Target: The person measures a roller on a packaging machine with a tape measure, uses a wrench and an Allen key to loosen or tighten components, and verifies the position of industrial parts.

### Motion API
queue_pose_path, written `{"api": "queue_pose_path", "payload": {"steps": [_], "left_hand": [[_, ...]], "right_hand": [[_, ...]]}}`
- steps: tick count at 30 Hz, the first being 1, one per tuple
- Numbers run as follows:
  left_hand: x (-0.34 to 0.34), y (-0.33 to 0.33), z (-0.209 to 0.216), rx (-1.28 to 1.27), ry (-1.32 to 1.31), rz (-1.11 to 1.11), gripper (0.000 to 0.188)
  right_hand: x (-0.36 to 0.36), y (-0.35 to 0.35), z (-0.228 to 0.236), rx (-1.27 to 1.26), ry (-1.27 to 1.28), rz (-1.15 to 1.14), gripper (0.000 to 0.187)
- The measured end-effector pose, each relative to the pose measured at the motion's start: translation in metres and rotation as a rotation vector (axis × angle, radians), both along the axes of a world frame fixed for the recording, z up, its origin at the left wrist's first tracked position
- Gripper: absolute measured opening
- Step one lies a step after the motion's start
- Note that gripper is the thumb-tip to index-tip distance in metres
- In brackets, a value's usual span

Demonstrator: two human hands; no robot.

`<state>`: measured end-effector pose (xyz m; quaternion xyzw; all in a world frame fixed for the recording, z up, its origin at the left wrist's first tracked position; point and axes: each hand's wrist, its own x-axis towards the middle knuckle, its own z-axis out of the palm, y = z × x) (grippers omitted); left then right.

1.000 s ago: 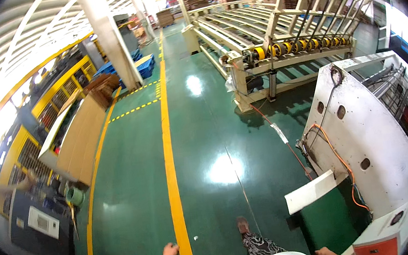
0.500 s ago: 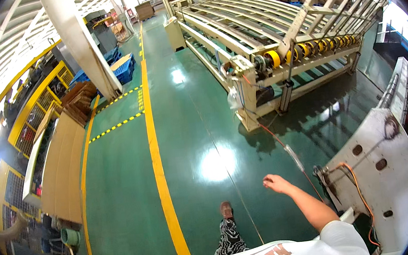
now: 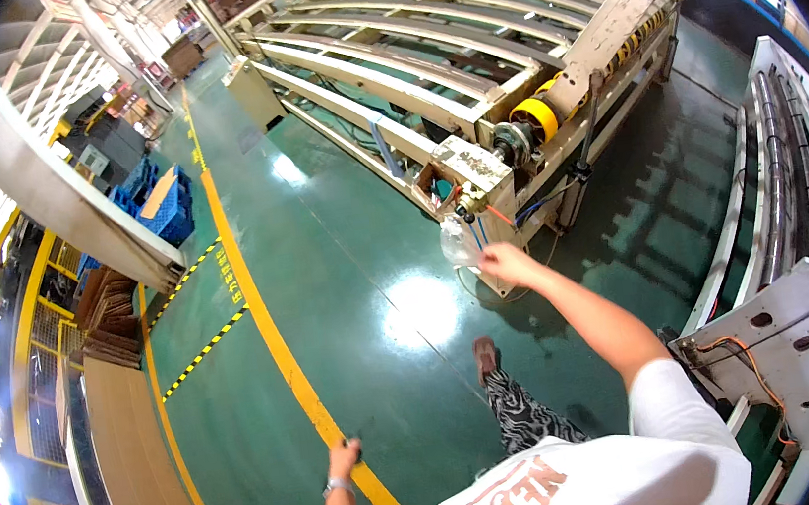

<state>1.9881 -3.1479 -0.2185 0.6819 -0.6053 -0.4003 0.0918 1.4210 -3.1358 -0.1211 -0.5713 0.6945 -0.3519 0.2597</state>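
My right hand (image 3: 509,266) is stretched forward, fingers loosely curled with nothing visible in them. Its fingertips overlap the lower edge of a clear plastic bag (image 3: 459,240) hanging on the end post (image 3: 471,170) of a cream metal roller frame; whether they touch cannot be made out. My left hand (image 3: 344,457), with a band at the wrist, is low over the yellow floor line (image 3: 282,356). Its fingers are closed around something small and dark, too blurred to name.
The long slatted frame (image 3: 384,75) with yellow wheels (image 3: 534,121) stands ahead. A white machine plate (image 3: 782,329) with an orange cable is at the right. Along the left are a pillar (image 3: 46,174), blue pallets (image 3: 165,205), cardboard sheets (image 3: 145,472) and yellow fencing (image 3: 35,334).
I have stepped forward and the view has turned right, so the roller frame is closer. My right hand has moved up toward the post, and my left hand has come into view.
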Motion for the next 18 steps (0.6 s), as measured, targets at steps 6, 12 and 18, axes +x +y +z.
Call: {"api": "queue_pose_path", "payload": {"steps": [6,12,18], "left_hand": [[-0.182,-0.172,0.094,0.227,0.667,0.227,0.024],[-0.313,-0.266,0.1,0.631,0.587,-0.007,0.024],[-0.433,-0.397,0.083,0.793,0.568,-0.319,0.02]], "right_hand": [[-0.09,-0.251,-0.061,0.316,0.284,-0.161,0.025],[-0.133,-0.347,-0.142,0.666,0.556,-0.153,0.055],[-0.153,-0.356,-0.161,0.735,0.735,-0.071,0.063]]}}
